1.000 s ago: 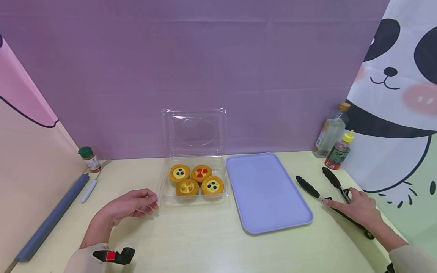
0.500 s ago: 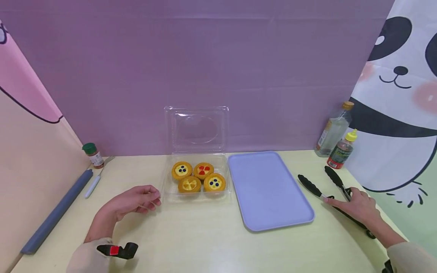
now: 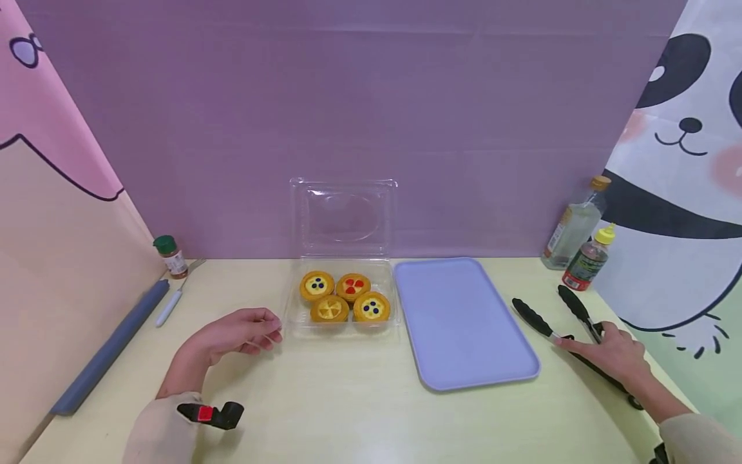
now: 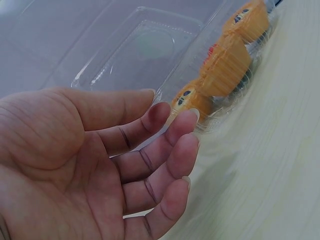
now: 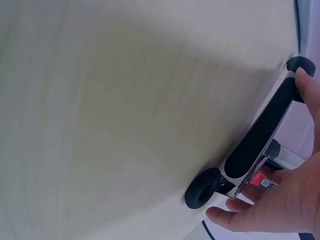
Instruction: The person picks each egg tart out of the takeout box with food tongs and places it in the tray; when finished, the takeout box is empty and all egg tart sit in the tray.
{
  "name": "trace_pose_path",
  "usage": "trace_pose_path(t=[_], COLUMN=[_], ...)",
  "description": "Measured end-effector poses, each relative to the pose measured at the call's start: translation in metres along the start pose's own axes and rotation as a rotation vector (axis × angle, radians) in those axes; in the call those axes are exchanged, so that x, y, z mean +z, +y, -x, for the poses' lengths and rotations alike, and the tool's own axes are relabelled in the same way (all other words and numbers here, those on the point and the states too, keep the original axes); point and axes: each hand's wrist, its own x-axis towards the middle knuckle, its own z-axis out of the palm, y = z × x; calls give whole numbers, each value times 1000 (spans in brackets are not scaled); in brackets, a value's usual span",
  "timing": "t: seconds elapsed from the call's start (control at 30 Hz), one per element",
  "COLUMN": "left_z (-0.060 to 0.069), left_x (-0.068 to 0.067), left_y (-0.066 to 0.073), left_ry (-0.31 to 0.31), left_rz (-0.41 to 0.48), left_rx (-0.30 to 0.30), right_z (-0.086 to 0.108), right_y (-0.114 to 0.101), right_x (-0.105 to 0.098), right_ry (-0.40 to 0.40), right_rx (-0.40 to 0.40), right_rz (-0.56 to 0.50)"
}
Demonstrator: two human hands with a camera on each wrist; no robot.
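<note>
My left hand [image 3: 243, 335] hovers over the table at the left of a clear plastic clamshell container [image 3: 344, 222], its fingers loosely bent around nothing. The container's lid stands up at the back, and several egg tarts [image 3: 330, 309] with blue, red or yellow tops sit inside its base. In the left wrist view the tarts [image 4: 227, 65] show beyond the fingertips [image 4: 182, 152]. Over at the right, my right hand [image 3: 617, 354] grips black-handled tongs [image 3: 532, 317] lying spread on the table. The right wrist view shows the thumb on one arm of the tongs [image 5: 260, 127], fingers on the other side.
A lavender tray [image 3: 464, 328] lies between the container and the tongs. Behind the tongs stand a glass bottle [image 3: 574, 229] and a yellow-capped bottle [image 3: 587, 263]. At the left are a green-capped jar [image 3: 172, 259], a white-handled fork [image 3: 169, 308] and a blue roll [image 3: 113, 348].
The head view has shifted, so everything on the table appears slightly further right. Relative to the container and the tongs, both hands stay in nearly the same places.
</note>
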Motion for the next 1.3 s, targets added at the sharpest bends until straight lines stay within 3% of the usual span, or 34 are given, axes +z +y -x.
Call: trace_pose_path(t=[0.33, 0.73, 1.1, 1.3], left_z=[-3, 0, 2, 1], left_x=[2, 1, 1, 1], left_y=[4, 1, 1, 1], left_ry=[0, 2, 10, 12], left_rz=[-22, -13, -12, -11], left_rx=[-4, -11, -15, -14], right_z=[5, 9, 12, 14], right_y=[6, -5, -58, -101], right_x=[3, 1, -23, -25], right_ry=[-1, 186, 262, 223], right_rx=[29, -69, -174, -215], right_rz=[-28, -51, -195, -265])
